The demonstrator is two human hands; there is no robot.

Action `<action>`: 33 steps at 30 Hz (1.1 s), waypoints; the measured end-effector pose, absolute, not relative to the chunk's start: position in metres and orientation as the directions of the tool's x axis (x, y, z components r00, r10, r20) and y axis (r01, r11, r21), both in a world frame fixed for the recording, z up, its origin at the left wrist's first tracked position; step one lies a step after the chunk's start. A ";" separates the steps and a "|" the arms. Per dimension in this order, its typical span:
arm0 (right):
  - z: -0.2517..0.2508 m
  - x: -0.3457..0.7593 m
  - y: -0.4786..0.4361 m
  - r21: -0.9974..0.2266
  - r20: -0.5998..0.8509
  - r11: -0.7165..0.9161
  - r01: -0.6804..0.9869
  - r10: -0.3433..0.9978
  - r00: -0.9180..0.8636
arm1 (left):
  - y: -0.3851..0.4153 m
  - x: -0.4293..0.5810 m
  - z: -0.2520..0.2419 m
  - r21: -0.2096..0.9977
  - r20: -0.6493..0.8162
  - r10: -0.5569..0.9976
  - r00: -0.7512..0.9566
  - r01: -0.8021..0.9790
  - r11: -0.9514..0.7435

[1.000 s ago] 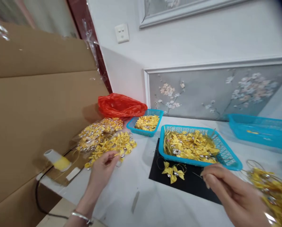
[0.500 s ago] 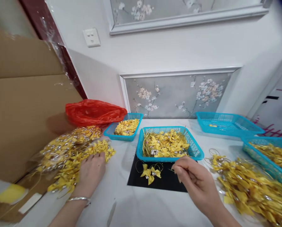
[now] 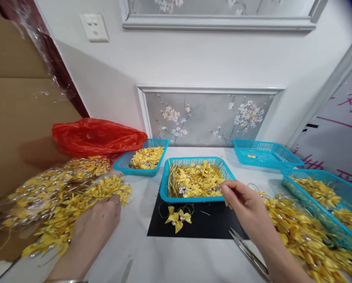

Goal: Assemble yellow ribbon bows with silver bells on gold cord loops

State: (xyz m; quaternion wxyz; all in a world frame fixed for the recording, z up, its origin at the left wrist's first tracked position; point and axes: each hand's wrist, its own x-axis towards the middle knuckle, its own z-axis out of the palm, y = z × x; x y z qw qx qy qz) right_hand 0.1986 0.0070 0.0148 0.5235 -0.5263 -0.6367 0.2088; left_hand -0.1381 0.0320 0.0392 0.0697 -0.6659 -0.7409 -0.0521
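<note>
Since half a second ago, the right hand [image 3: 248, 200] has risen from over the black mat [image 3: 190, 230] to the front right corner of the middle blue basket [image 3: 193, 199], and a pointed metal tool [image 3: 249, 253] has come into my head view below it. From where I sit, thumb and index finger meet in a closed pinch, but I can't make out whether anything thin is caught between them. The left hand [image 3: 98, 218] lies on the loose pile of yellow ribbon bows [image 3: 68, 214]; its fingertips are buried from my sight, so I cannot tell whether they grip one. Its bracelet [image 3: 66, 281] is nearly cut off by the bottom edge. On the mat I see a yellow bow cluster [image 3: 178, 226] with silvery beads and cord loops, and near it a thin needle-like piece [image 3: 204, 213], too small for me to identify. I can't say if the metal tool is scissors or tweezers, since the right forearm covers its far end. More bows fill the middle basket, while the right-hand bow pile [image 3: 299, 228] is partly hidden by that forearm, and the right blue basket [image 3: 307, 188] runs out of frame.
</note>
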 end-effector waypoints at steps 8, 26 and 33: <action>0.018 0.183 0.072 -0.569 0.173 0.268 0.777 0.963 -0.205 | 0.024 -0.086 0.045 0.717 0.247 0.969 -0.013 0.675 -0.174; 0.015 0.201 0.112 -0.421 0.035 0.268 0.867 0.959 -0.280 | 0.016 -0.001 0.003 0.981 0.025 0.965 0.261 0.180 -0.074; 0.025 0.249 0.117 -0.438 0.087 0.216 0.873 0.976 -0.198 | 0.013 0.009 -0.020 0.993 -0.041 0.967 0.252 0.117 0.012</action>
